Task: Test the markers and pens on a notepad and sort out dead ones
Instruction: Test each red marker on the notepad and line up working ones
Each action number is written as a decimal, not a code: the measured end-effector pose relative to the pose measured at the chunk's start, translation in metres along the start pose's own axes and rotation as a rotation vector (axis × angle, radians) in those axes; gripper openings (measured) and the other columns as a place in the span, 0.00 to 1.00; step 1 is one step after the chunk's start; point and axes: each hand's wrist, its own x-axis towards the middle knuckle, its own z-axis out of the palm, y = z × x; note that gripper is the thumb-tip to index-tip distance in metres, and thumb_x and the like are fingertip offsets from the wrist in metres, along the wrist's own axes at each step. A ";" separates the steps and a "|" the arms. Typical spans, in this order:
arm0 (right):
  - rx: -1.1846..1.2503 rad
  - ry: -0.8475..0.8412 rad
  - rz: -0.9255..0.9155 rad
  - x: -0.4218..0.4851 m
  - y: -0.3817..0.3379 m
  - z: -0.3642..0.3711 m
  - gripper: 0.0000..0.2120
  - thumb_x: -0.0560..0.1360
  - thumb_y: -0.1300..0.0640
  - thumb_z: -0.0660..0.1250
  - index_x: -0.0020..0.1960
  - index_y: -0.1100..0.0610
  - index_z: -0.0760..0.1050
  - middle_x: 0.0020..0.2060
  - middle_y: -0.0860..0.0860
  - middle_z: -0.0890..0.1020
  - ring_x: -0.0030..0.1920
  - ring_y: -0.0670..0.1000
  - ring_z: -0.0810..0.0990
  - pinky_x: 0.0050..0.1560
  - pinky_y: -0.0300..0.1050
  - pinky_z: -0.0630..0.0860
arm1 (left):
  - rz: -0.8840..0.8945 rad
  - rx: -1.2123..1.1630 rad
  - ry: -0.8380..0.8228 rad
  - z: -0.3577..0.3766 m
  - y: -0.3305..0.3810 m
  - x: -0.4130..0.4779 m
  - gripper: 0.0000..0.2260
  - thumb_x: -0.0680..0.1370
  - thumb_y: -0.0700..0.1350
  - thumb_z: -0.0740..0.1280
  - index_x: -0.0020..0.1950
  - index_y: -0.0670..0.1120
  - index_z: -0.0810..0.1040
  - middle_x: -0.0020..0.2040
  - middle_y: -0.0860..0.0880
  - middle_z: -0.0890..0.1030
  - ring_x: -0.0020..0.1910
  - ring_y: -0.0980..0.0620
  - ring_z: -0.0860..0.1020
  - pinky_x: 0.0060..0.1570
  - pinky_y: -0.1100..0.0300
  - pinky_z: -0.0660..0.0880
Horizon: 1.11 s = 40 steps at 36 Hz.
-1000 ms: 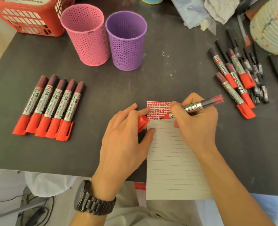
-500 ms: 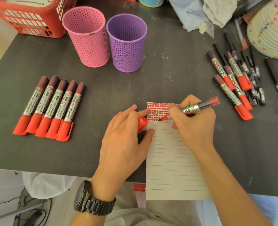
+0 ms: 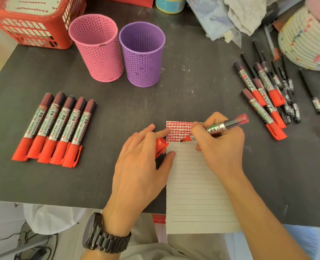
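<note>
Surface: a dark tabletop [image 3: 174,94] seen from above, with a lined notepad [image 3: 194,184] lying at its near edge and hanging over it.
Right hand [image 3: 221,147]: curled in a writing grip — thumb and fingers pinch the uncapped red marker [image 3: 223,125], whose barrel tilts up to the right.
Marker tip: touching the paper at the lower edge of the red test marks [image 3: 176,129] that fill the pad's top rows.
Left hand [image 3: 142,158]: palm down beside the pad's left edge, thumb and forefinger closed round the red cap [image 3: 161,145]; the thumb tip rests on the paper.
Wrist: a dark watch [image 3: 102,235] on the left arm.
Cups: a pink perforated cup [image 3: 97,47] and a purple perforated cup [image 3: 142,53] stand upright, just beside each other at the back.
Left group: five capped red markers [image 3: 56,128] lie side by side in a neat row.
Right group: a loose pile of red markers and thin black pens [image 3: 264,94].
Baskets: a red plastic basket [image 3: 33,25] at the far left holding something pale; a woven basket [image 3: 305,44] at the far right — contents unclear.
</note>
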 end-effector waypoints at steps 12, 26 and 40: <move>-0.017 0.004 -0.004 0.001 0.001 0.000 0.13 0.75 0.60 0.71 0.33 0.56 0.74 0.25 0.49 0.79 0.26 0.46 0.81 0.27 0.33 0.74 | 0.015 -0.001 0.022 0.000 0.002 0.001 0.23 0.75 0.57 0.67 0.69 0.54 0.74 0.70 0.51 0.75 0.68 0.58 0.63 0.69 0.53 0.55; -0.016 0.010 -0.003 0.001 0.003 0.001 0.13 0.75 0.60 0.71 0.33 0.57 0.74 0.25 0.50 0.80 0.26 0.44 0.80 0.26 0.33 0.74 | 0.033 0.004 0.031 0.000 0.002 0.001 0.23 0.74 0.56 0.68 0.69 0.53 0.74 0.69 0.51 0.76 0.69 0.58 0.63 0.69 0.51 0.54; 0.000 0.000 -0.002 0.000 0.003 0.000 0.12 0.75 0.61 0.71 0.33 0.58 0.74 0.24 0.51 0.79 0.24 0.43 0.79 0.27 0.34 0.74 | 0.038 -0.002 0.035 0.000 0.002 0.001 0.23 0.74 0.56 0.68 0.69 0.53 0.74 0.70 0.51 0.75 0.69 0.58 0.63 0.69 0.52 0.56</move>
